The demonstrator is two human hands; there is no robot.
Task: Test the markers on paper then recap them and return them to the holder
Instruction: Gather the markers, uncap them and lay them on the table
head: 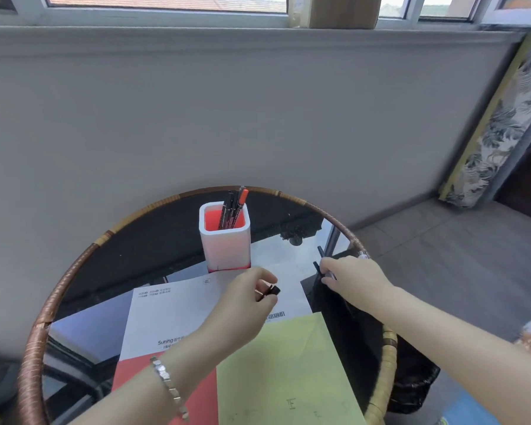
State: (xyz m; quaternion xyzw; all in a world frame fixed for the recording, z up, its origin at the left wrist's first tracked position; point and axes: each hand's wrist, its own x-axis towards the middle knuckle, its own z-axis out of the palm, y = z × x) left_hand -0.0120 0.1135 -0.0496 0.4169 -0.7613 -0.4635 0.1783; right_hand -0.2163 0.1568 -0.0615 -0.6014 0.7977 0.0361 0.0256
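Observation:
A white holder (226,240) with a red inside stands at the far side of the round glass table (154,234), with several markers (233,207) upright in it. My left hand (246,297) pinches a small black cap (270,292) above the white printed sheet (172,314). My right hand (351,276) grips a dark marker (318,268) near the table's right rim, tip pointing left. A pale green paper (285,375) with faint pen marks lies in front, over a red sheet (193,394).
The table has a woven rattan rim (40,329). A grey wall stands just behind it. To the right lie a tiled floor, a black bag (411,378) below the rim and a patterned board (500,118) leaning in the corner.

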